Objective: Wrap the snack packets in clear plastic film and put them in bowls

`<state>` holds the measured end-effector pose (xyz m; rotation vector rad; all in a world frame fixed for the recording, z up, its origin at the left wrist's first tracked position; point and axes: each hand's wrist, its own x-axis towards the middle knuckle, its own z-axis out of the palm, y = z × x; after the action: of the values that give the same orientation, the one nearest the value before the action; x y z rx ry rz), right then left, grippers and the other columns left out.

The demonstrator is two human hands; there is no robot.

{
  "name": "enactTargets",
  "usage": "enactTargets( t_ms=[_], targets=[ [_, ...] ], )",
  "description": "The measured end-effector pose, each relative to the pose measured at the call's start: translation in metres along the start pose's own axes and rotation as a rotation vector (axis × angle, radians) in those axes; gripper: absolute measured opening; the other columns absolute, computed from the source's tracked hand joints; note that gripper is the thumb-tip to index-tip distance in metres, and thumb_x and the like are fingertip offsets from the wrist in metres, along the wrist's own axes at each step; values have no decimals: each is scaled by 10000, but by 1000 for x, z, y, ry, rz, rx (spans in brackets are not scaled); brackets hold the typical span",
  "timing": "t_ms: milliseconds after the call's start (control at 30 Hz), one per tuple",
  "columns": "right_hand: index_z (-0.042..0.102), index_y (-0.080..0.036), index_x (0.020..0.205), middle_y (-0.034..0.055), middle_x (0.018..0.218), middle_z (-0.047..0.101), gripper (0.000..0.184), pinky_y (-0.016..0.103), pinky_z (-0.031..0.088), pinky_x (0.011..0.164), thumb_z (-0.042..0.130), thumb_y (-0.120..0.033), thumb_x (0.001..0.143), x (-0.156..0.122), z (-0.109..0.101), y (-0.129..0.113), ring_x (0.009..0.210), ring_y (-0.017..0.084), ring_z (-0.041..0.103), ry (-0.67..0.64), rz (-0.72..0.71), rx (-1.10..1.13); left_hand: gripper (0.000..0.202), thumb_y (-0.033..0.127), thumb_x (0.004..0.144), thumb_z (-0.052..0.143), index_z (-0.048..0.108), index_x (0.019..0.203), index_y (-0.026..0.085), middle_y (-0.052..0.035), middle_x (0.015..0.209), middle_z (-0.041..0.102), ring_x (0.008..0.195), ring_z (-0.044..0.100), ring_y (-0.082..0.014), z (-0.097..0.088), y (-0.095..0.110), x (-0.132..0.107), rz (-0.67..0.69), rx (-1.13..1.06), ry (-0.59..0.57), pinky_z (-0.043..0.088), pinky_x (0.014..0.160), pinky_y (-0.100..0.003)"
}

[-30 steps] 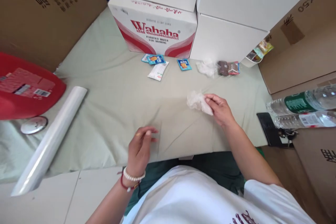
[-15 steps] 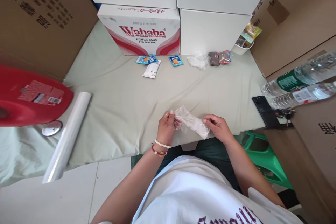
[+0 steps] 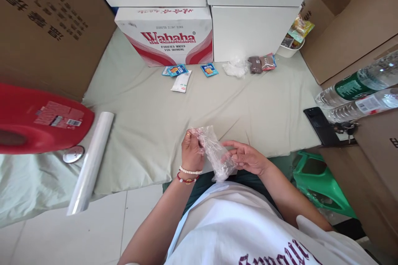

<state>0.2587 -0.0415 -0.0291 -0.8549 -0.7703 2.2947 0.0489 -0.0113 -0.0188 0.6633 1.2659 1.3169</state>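
A crumpled clear plastic bag (image 3: 214,153) hangs slantwise between my hands at the table's near edge. My left hand (image 3: 192,149) is closed, pinching its upper left end between thumb and fingers. Beside the bag's right side, my right hand (image 3: 248,157) has its fingers apart and partly stretched out. Its fingertips touch the film or lie just behind it, and some show blurrily through the plastic. The bag's lower end droops over my lap. Whether anything is inside it, I cannot tell.
Along the back lie blue sachets (image 3: 209,70), a white packet (image 3: 181,81), crumpled clear plastic (image 3: 236,68) and small brown packs (image 3: 255,65), before a Wahaha carton (image 3: 169,39). A film roll (image 3: 91,161) and red container (image 3: 46,118) stand left; bottles (image 3: 354,87) and a phone (image 3: 320,125) lie right.
The bag has swung from nearly level to hanging downward. My left hand has moved slightly left, still pinching it. My right hand has let go of its end and spread its fingers.
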Motion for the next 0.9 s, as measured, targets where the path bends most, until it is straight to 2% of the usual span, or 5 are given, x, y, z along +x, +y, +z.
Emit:
enactTargets(
  t_ms=[133, 267, 433, 700, 900],
  targets=[
    [627, -231, 1329, 64, 913, 777, 654, 182, 147, 437, 821, -591, 818, -7, -4, 0, 458, 18, 189, -83, 33, 78, 369, 575, 896, 698, 532, 862, 247, 65, 667, 481, 454, 292, -64, -7, 1, 6, 6, -96, 71, 264, 393, -241],
    [582, -246, 1392, 70, 1015, 787, 813, 188, 171, 436, 962, -417, 694, -6, 0, 4, 480, 18, 314, -77, 97, 5, 369, 569, 914, 686, 531, 870, 238, 81, 628, 449, 434, 299, -54, -11, 0, 13, 20, -119, 136, 265, 379, -211],
    [721, -203, 1108, 2, 820, 711, 549, 196, 208, 461, 968, -412, 665, -12, 0, 5, 545, 54, 439, 68, 195, -118, 345, 542, 902, 709, 560, 857, 235, 83, 595, 448, 426, 320, -64, -19, 1, 25, 60, -82, 170, 240, 367, -210],
    [712, -204, 931, 1, 809, 622, 374, 271, 422, 661, 797, -548, 812, -38, -19, -38, 729, 145, 523, 612, -188, -714, 364, 583, 927, 656, 637, 881, 223, 81, 518, 469, 437, 402, -91, -23, -3, 24, 120, 175, 155, 316, 415, -205],
    [696, -223, 984, -4, 811, 598, 326, 281, 409, 632, 704, -537, 895, 5, 25, -26, 672, 139, 485, 538, -395, -868, 385, 593, 968, 578, 663, 922, 221, 65, 557, 503, 491, 451, -109, 1, 1, 7, 243, 341, 45, 374, 509, -237]
  ],
)
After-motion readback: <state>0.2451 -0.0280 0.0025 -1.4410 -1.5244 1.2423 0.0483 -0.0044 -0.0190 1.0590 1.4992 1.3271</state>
